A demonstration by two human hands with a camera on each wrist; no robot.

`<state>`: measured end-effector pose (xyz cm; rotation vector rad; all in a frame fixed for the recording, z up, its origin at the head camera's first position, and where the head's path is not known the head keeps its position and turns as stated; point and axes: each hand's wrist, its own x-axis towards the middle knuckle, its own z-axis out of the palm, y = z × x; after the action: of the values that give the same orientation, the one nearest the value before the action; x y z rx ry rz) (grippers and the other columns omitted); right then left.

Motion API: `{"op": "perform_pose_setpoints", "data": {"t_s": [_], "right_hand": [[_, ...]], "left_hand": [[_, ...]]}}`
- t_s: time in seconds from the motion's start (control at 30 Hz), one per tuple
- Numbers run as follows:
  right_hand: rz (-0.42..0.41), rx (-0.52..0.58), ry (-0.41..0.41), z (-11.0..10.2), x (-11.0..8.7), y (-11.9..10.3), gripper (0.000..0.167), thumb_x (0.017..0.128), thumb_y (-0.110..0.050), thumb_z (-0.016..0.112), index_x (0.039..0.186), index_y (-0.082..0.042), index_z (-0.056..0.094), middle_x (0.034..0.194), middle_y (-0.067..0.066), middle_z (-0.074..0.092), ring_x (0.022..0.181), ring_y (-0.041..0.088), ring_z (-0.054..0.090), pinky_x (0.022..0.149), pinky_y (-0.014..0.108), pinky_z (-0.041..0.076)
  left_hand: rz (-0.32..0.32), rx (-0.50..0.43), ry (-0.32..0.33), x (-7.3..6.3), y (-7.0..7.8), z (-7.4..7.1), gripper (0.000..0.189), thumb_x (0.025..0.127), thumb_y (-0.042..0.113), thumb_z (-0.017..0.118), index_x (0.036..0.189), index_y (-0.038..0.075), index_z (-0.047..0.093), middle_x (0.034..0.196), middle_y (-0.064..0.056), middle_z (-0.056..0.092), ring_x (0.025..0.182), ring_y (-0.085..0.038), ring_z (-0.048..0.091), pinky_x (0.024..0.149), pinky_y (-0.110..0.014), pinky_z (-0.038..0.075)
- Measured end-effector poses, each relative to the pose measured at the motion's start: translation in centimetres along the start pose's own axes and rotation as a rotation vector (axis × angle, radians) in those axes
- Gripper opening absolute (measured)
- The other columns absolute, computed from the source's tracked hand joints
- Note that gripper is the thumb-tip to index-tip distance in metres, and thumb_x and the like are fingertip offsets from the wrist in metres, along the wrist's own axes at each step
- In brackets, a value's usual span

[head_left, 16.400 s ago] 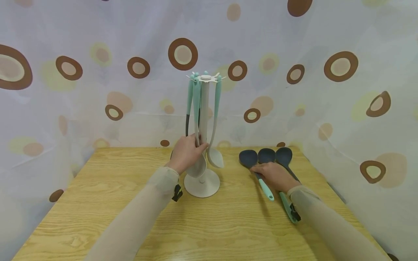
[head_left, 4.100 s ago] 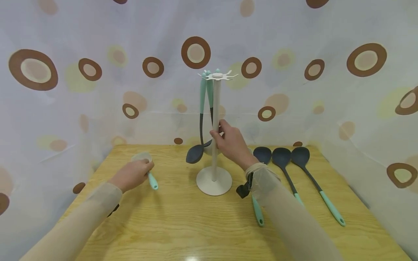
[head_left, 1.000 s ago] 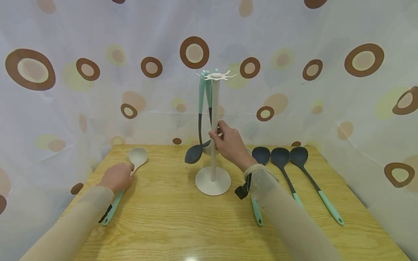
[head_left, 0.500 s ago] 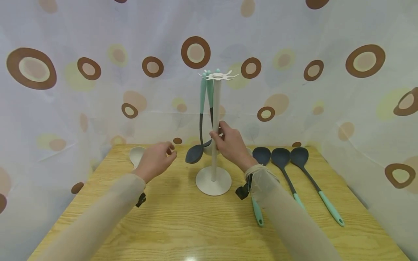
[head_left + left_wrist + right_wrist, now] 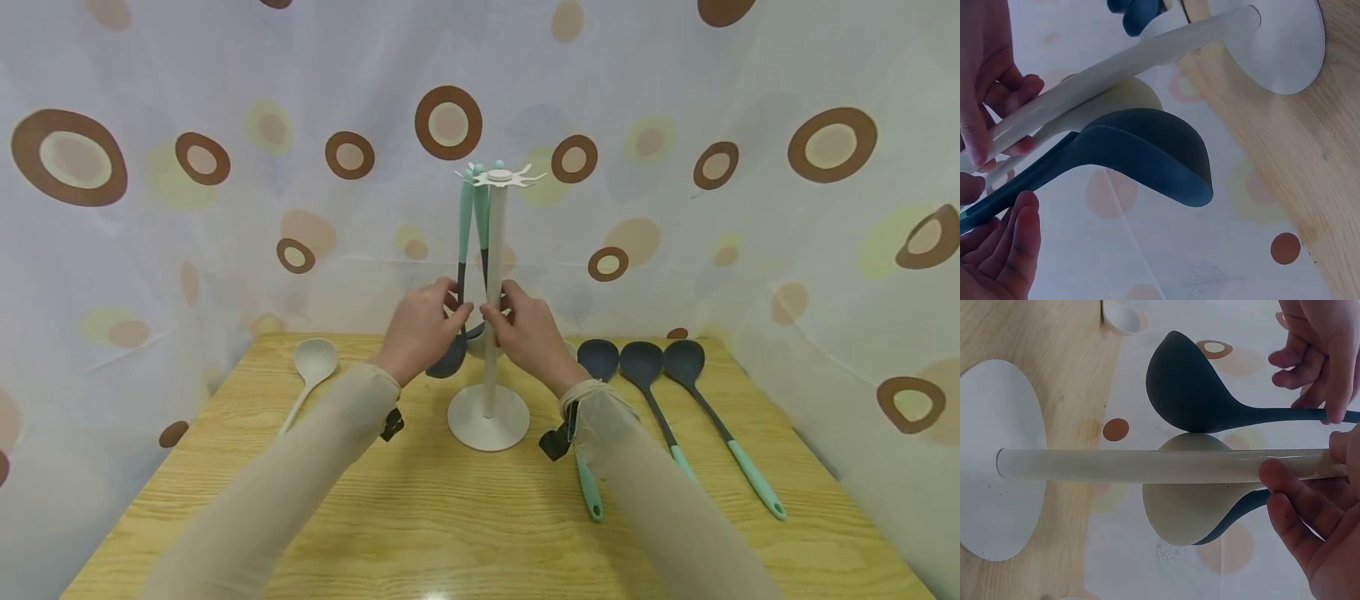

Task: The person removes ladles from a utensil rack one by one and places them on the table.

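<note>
My right hand [image 5: 532, 333] grips the white pole of the utensil stand [image 5: 497, 233] at mid-height. Just to its left, my left hand [image 5: 420, 333] pinches the dark shaft of a ladle [image 5: 1188, 387] between thumb and fingers. This ladle hangs by its mint-green handle from the stand's hooked top. Its bowl shows below my left hand in the head view. Behind the pole hang a cream ladle [image 5: 1175, 509] and another dark utensil [image 5: 1235, 515], largely covered by the cream bowl and the pole.
A cream spoon [image 5: 316, 358] lies on the wooden table [image 5: 420, 517] at the left, its handle hidden by my left sleeve. Three dark utensils with mint handles, one being a spoon [image 5: 684, 360], lie side by side at the right. A patterned curtain [image 5: 360, 75] surrounds the table.
My left hand put the cream spoon down at the left, let go, then moved right to the hanging dark ladle and took its shaft. My right hand stays on the pole.
</note>
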<state>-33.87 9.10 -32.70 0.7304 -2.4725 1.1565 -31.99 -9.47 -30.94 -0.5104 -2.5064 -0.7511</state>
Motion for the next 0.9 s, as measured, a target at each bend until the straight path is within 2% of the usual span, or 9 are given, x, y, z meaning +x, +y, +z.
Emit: {"op": "perform_pose_setpoints", "data": {"t_s": [0.3, 0.5, 0.63, 0.73, 0.9], "right_hand": [[-0.014, 0.005, -0.004, 0.2, 0.0, -0.2, 0.024, 0.104, -0.027, 0.057, 0.118, -0.008, 0.055, 0.097, 0.01, 0.07, 0.066, 0.018, 0.068, 0.063, 0.035, 0.058], [0.004, 0.0, -0.007, 0.5, 0.1, -0.1, 0.024, 0.104, -0.028, 0.057, 0.118, -0.008, 0.055, 0.097, 0.009, 0.07, 0.064, 0.016, 0.065, 0.061, 0.033, 0.057], [0.008, 0.005, -0.004, 0.5, 0.1, 0.0, 0.026, 0.104, -0.028, 0.057, 0.12, -0.008, 0.054, 0.097, 0.009, 0.069, 0.065, 0.017, 0.066, 0.061, 0.033, 0.057], [0.0, 0.013, 0.0, 0.4, 0.1, 0.1, 0.025, 0.104, -0.027, 0.057, 0.12, -0.007, 0.054, 0.098, 0.011, 0.07, 0.068, 0.022, 0.069, 0.062, 0.034, 0.057], [0.002, 0.026, -0.002, 0.3, -0.1, 0.1, 0.024, 0.104, -0.027, 0.057, 0.119, -0.008, 0.055, 0.098, 0.01, 0.069, 0.07, 0.025, 0.07, 0.062, 0.034, 0.058]], "left_hand": [[0.022, -0.037, 0.061, 0.5, -0.4, 0.4, 0.014, 0.102, 0.019, 0.059, 0.104, 0.005, 0.061, 0.085, -0.008, 0.069, 0.069, -0.019, 0.063, 0.062, -0.033, 0.053], [-0.008, -0.087, 0.088, 0.7, -0.7, -0.2, 0.015, 0.104, 0.022, 0.056, 0.103, 0.006, 0.058, 0.081, -0.006, 0.063, 0.062, -0.019, 0.055, 0.056, -0.031, 0.046], [0.005, -0.086, 0.114, 0.8, -0.9, -0.9, 0.015, 0.103, 0.021, 0.057, 0.101, 0.006, 0.059, 0.081, -0.007, 0.066, 0.063, -0.019, 0.058, 0.058, -0.032, 0.048], [0.019, -0.072, 0.12, 0.7, -1.2, -1.6, 0.013, 0.102, 0.018, 0.059, 0.099, 0.005, 0.06, 0.085, -0.009, 0.069, 0.069, -0.021, 0.063, 0.064, -0.035, 0.053], [0.018, -0.033, 0.075, 0.1, -2.2, -2.4, 0.011, 0.1, 0.016, 0.062, 0.098, 0.005, 0.06, 0.09, -0.01, 0.07, 0.079, -0.024, 0.067, 0.072, -0.04, 0.056]]}}
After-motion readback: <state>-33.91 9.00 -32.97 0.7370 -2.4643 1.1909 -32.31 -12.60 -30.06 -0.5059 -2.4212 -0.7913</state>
